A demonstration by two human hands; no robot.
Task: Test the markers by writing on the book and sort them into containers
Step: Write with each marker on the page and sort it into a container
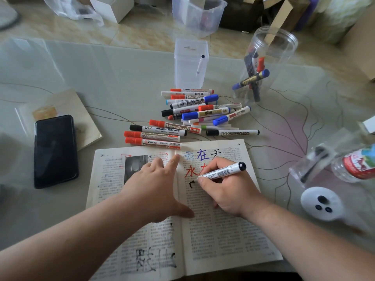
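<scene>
An open printed book [219, 236] lies in front of me, with blue, red and black characters written on its right page. My right hand [225, 191] grips a white whiteboard marker [223, 171] with a black end, its tip on the page beside a fresh black stroke [191, 183]. My left hand [156, 183] presses flat on the book's middle, fingers spread. A pile of several capped markers [194, 116] lies just beyond the book. Behind it stand a square clear container [190, 63] with one marker inside and a round clear jar [261, 65] holding several markers.
A black phone [55, 151] rests on a closed book [81, 110] at the left. At the right are a white lid [320, 203], a lying clear jar [312, 165] and a red-labelled bottle [355, 165]. A larger clear bin [198, 15] and boxes stand at the far edge.
</scene>
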